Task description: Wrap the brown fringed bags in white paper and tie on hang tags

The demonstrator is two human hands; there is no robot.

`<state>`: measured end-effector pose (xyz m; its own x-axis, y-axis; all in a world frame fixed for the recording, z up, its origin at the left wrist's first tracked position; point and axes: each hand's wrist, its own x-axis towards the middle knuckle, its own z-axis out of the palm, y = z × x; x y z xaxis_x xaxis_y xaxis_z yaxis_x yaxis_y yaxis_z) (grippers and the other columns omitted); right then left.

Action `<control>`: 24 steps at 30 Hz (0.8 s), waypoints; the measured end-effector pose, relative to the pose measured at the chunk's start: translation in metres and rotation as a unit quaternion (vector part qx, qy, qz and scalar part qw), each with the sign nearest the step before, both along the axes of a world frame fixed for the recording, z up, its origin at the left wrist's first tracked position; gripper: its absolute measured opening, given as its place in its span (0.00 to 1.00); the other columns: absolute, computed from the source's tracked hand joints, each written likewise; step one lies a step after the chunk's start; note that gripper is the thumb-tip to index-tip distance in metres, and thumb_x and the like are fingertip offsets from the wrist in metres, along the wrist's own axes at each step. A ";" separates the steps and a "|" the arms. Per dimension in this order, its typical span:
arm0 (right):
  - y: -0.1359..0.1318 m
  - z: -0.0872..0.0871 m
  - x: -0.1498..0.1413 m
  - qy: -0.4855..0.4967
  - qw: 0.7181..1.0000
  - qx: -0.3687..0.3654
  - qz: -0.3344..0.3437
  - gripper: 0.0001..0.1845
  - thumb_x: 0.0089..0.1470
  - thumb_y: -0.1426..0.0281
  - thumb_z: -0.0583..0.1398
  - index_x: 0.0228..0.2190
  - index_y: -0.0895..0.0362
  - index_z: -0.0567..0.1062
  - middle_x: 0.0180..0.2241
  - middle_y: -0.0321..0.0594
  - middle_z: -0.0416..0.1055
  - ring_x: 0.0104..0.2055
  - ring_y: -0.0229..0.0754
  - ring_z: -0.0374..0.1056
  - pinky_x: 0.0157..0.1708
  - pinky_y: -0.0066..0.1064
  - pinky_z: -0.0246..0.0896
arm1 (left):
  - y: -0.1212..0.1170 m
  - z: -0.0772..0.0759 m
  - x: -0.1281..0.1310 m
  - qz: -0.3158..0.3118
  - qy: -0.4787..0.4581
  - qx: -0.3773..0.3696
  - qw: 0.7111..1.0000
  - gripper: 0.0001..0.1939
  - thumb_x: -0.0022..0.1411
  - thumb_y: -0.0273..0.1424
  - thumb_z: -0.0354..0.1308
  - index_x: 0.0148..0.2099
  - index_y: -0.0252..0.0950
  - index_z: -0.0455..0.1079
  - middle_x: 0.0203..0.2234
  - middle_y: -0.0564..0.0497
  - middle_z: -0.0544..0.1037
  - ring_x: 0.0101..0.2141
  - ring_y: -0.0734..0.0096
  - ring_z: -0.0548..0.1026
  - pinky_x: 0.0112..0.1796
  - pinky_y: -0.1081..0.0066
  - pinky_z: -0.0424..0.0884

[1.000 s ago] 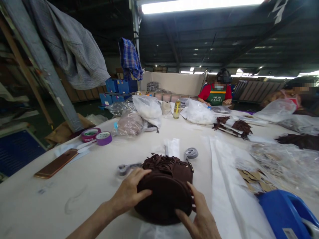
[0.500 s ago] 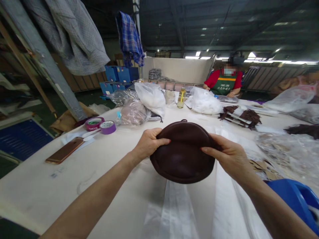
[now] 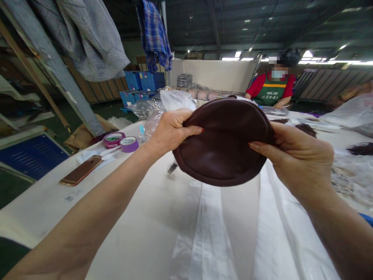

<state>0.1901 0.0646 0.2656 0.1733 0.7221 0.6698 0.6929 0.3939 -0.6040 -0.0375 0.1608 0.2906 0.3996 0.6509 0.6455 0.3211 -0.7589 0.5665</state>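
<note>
A rounded dark brown bag [image 3: 224, 144] is held up above the table, its smooth side facing me. My left hand [image 3: 173, 130] grips its left edge, thumb pressed on the near face and fingers behind. On the opposite edge my right hand [image 3: 300, 155] pinches the bag the same way. The fringed side seen earlier is turned away and hidden. Beneath the bag, clear plastic sleeves [image 3: 212, 233] lie on the white table [image 3: 131, 233]. A small grey piece [image 3: 172, 168] shows just below the bag's left edge.
Left on the table are a phone [image 3: 81, 171], a purple tape roll [image 3: 129, 144] and a magenta tape roll [image 3: 113, 140]. White sheeting [image 3: 279, 233] lies at right. A co-worker in a green apron [image 3: 272, 93] sits across. Plastic bags [image 3: 177, 100] stand at the back.
Both hands have lifted the bag off the table and brought it up closer to me. Its fringe, visible one second ago, has turned out of sight. The view has shifted slightly.
</note>
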 end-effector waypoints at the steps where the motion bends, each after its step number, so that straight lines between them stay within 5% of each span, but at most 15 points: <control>1: -0.003 -0.001 -0.003 -0.014 1.000 0.007 -0.015 0.19 0.47 0.65 0.62 0.44 0.47 0.72 0.36 0.34 0.72 0.37 0.46 0.68 0.40 0.38 0.64 | -0.002 -0.002 -0.004 0.000 0.005 0.012 1.000 0.08 0.50 0.32 0.60 0.29 0.31 0.72 0.21 0.57 0.66 0.30 0.70 0.69 0.34 0.73 0.62; 4: -0.019 -0.031 -0.016 -0.050 0.998 -0.017 -0.025 0.17 0.49 0.65 0.60 0.43 0.49 0.71 0.35 0.36 0.72 0.34 0.44 0.68 0.37 0.35 0.64 | -0.012 -0.035 -0.021 -0.013 0.043 -0.006 0.999 0.10 0.52 0.36 0.59 0.31 0.32 0.72 0.23 0.56 0.68 0.30 0.69 0.69 0.35 0.72 0.63; 8: -0.038 -0.122 -0.032 -0.035 0.987 -0.142 0.064 0.15 0.50 0.70 0.55 0.42 0.54 0.69 0.35 0.40 0.74 0.34 0.43 0.71 0.33 0.32 0.67 | -0.032 -0.123 -0.044 -0.057 0.126 -0.218 0.966 0.06 0.52 0.32 0.58 0.31 0.35 0.71 0.26 0.53 0.72 0.30 0.69 0.70 0.34 0.73 0.64; 11: -0.041 -0.167 -0.036 -0.019 0.972 -0.221 0.080 0.17 0.49 0.70 0.53 0.43 0.56 0.67 0.37 0.42 0.73 0.38 0.45 0.70 0.36 0.35 0.68 | -0.039 -0.167 -0.054 -0.050 0.142 -0.263 0.953 0.04 0.51 0.29 0.58 0.31 0.34 0.71 0.26 0.53 0.73 0.30 0.68 0.71 0.33 0.73 0.65; 14: -0.037 -0.163 -0.036 -0.031 0.960 -0.271 0.064 0.20 0.48 0.69 0.55 0.45 0.55 0.64 0.39 0.42 0.70 0.40 0.46 0.69 0.40 0.39 0.66 | -0.037 -0.166 -0.060 -0.031 0.141 -0.269 0.952 0.14 0.49 0.28 0.61 0.41 0.34 0.70 0.34 0.51 0.74 0.36 0.66 0.71 0.39 0.70 0.66; 18: -0.027 -0.132 -0.040 -0.054 0.958 -0.279 0.035 0.29 0.45 0.64 0.60 0.50 0.53 0.61 0.45 0.44 0.63 0.43 0.47 0.65 0.42 0.41 0.65 | -0.029 -0.138 -0.061 -0.044 0.142 -0.218 0.964 0.37 0.44 0.30 0.67 0.57 0.38 0.59 0.48 0.46 0.67 0.47 0.60 0.66 0.48 0.64 0.62; 22: -0.015 -0.126 -0.049 -0.096 0.970 -0.217 0.042 0.28 0.43 0.62 0.62 0.48 0.53 0.65 0.48 0.44 0.60 0.51 0.51 0.59 0.50 0.45 0.58 | -0.024 -0.124 -0.048 -0.127 0.184 -0.129 0.966 0.35 0.45 0.28 0.67 0.56 0.41 0.60 0.53 0.46 0.63 0.53 0.56 0.60 0.53 0.58 0.55; 24: -0.012 -0.127 -0.051 -0.106 0.971 -0.208 0.052 0.24 0.43 0.63 0.63 0.44 0.54 0.67 0.46 0.44 0.62 0.50 0.50 0.60 0.48 0.44 0.59 | -0.025 -0.126 -0.041 -0.119 0.184 -0.127 0.968 0.30 0.45 0.24 0.64 0.51 0.39 0.62 0.47 0.46 0.66 0.49 0.59 0.63 0.50 0.59 0.60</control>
